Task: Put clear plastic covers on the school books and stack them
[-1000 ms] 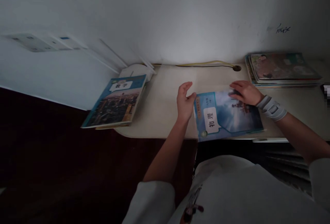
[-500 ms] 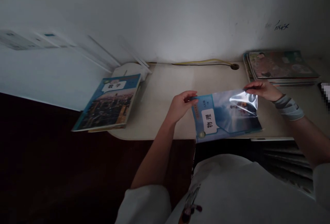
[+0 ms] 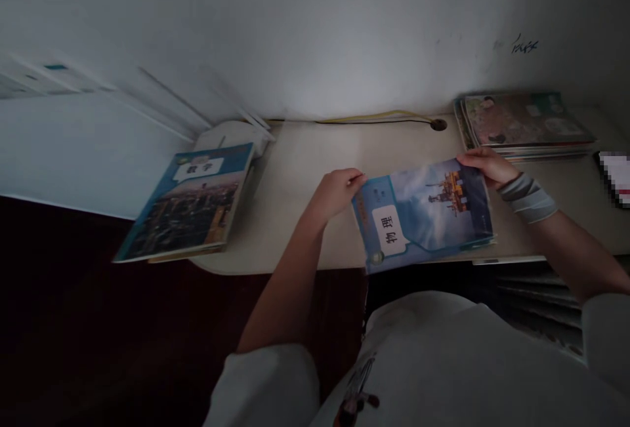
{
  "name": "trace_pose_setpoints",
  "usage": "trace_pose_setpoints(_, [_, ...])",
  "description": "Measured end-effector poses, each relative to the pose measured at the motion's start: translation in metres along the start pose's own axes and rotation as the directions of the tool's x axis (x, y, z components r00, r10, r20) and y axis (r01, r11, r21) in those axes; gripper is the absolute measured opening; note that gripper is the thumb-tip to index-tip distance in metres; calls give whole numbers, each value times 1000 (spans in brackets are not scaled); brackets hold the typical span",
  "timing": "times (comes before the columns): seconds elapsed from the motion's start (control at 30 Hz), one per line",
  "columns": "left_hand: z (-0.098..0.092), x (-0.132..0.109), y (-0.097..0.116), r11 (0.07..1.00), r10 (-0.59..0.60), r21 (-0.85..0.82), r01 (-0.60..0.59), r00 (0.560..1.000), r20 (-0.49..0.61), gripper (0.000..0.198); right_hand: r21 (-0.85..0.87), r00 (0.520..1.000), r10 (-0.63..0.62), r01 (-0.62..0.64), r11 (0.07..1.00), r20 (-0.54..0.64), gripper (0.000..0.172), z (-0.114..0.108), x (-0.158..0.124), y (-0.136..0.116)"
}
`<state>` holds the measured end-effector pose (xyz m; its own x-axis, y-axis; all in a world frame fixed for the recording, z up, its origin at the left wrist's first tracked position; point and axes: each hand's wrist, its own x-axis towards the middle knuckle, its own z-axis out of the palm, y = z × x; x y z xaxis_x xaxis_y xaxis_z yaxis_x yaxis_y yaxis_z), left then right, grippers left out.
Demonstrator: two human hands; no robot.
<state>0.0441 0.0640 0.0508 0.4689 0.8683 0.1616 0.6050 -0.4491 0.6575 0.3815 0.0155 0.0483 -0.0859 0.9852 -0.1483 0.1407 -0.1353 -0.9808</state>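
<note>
A blue physics textbook (image 3: 428, 217) with an oil rig on its cover lies turned sideways at the desk's front edge, its title reading upward. My left hand (image 3: 339, 194) pinches its upper left corner between thumb and fingers. At the upper right corner, my right hand (image 3: 487, 164) grips the book with the thumb on top of the cover; a grey band (image 3: 529, 197) wraps that wrist. A thin shine suggests a clear plastic cover, though its edges are hard to make out.
A maths textbook (image 3: 191, 204) lies on others at the left, overhanging the desk (image 3: 290, 210). A stack of booklets (image 3: 526, 122) stands at the back right, near a cable hole (image 3: 438, 124) with a yellow cable (image 3: 364, 116). A blurred phone-like object (image 3: 615, 174) is far right.
The strong glare over the book's right side has gone, and the oil rig shows plainly. Both hands still hold the top corners. The whole view has shifted slightly.
</note>
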Motion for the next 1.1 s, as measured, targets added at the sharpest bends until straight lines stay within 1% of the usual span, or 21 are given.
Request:
trace_pose_setpoints(0.07, [14,10,14,995,64,80,-67,997,48,21,47,999,38,-38,998,-9,38,5,0,4])
trace_pose_setpoints(0.1, [22,15,24,992,97,77,-103,992,79,20,65,999,47,-46,997,-13,37,7,0,5])
trace_pose_setpoints(0.17, [38,26,44,989,145,19,-149,980,139,19,84,998,56,-55,995,-16,39,7,-3,6])
trace_pose_setpoints(0.27, [51,45,65,988,157,-51,-149,966,204,15,104,997,52,-46,994,-53,47,4,-10,7])
trace_pose_setpoints(0.33, [54,57,66,989,131,-104,-106,953,274,20,110,997,21,-13,994,-73,51,0,-16,11])
trace_pose_setpoints(0.4, [57,66,60,987,80,-157,-25,932,355,24,59,998,0,3,998,-58,50,-4,-21,17])
trace_pose_setpoints(0.47, [63,72,51,988,25,-151,44,902,431,27,-166,999,28,-35,985,-45,49,-5,-25,24])
trace_pose_setpoints(0.5, [67,73,47,991,5,-123,58,889,457,29,-299,997,57,-69,952,-49,49,-5,-27,27])
trace_pose_setpoints(0.53, [72,74,44,995,-10,-82,56,880,476,31,-437,994,69,-99,894,-82,49,-4,-30,28])
trace_pose_setpoints(0.57, [76,75,43,999,-19,-36,41,875,484,33,-587,989,42,-120,800,-145,48,-1,-32,29])
trace_pose_setpoints(0.63, [83,77,42,999,-16,45,-7,877,479,34,-820,959,-119,-151,553,-256,41,7,-34,25])
trace_pose_setpoints(0.67, [85,78,43,997,-11,76,-29,877,480,33,-886,937,-217,-158,436,-274,35,12,-33,22])
trace_pose_setpoints(0.7, [86,79,44,994,-5,98,-49,873,487,33,-935,922,-299,-143,325,-246,32,19,-31,18])
trace_pose_setpoints(0.73, [86,80,45,992,4,106,-66,866,500,32,-965,921,-348,-89,246,-173,30,25,-25,14])
trace_pose_setpoints(0.77, [85,81,46,992,14,102,-77,859,512,30,-977,932,-354,6,215,-72,29,31,-18,11])
trace_pose_setpoints(0.83, [82,81,48,994,34,68,-83,848,529,29,-960,941,-304,213,182,151,30,41,2,6])
trace_pose_setpoints(0.87, [80,80,47,995,43,50,-81,849,526,30,-942,938,-251,286,175,238,31,44,13,5])
trace_pose_setpoints(0.9, [77,78,46,996,46,42,-79,855,517,31,-927,934,-198,332,176,297,32,46,23,5])
trace_pose_setpoints(0.97, [71,72,42,995,33,61,-73,869,494,33,-922,937,-128,344,180,325,34,46,39,7])
trace_pose_setpoints(1.03, [63,66,36,994,16,92,-65,888,460,29,-931,941,-133,329,158,310,39,43,45,10])
trace_pose_setpoints(1.1, [56,61,31,995,7,86,-49,904,426,21,-937,940,-160,323,135,301,43,39,43,12])
